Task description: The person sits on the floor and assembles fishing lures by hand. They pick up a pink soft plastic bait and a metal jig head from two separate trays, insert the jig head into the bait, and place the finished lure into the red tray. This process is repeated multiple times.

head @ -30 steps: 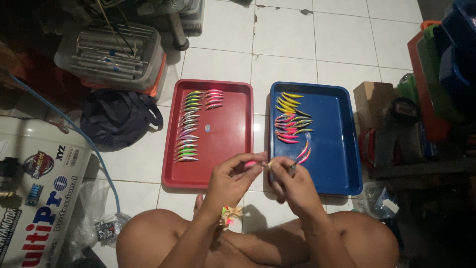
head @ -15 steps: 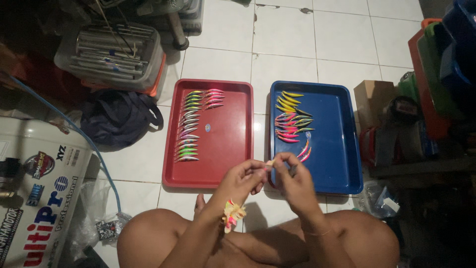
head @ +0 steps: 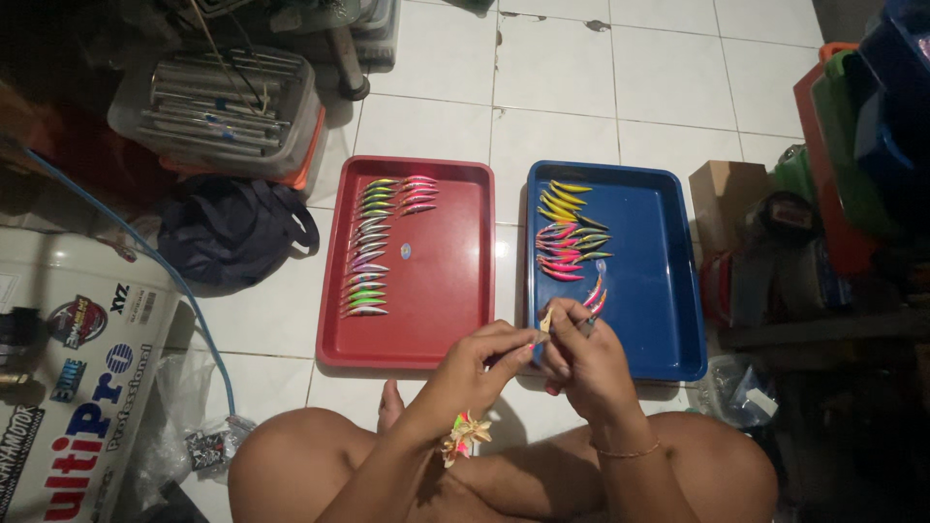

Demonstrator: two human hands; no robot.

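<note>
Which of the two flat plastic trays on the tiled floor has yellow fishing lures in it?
The blue tray, on the right: yellow lures lie at its far end. The red tray has none.

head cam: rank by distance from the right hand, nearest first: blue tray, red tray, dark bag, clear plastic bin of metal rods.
From the right hand:
1. Blue plastic tray, directly beyond the hand, under its fingertips.
2. Red plastic tray, to its left.
3. Dark fabric bag, on the floor left of the red tray.
4. Clear plastic bin of metal rods, far upper left.
</note>
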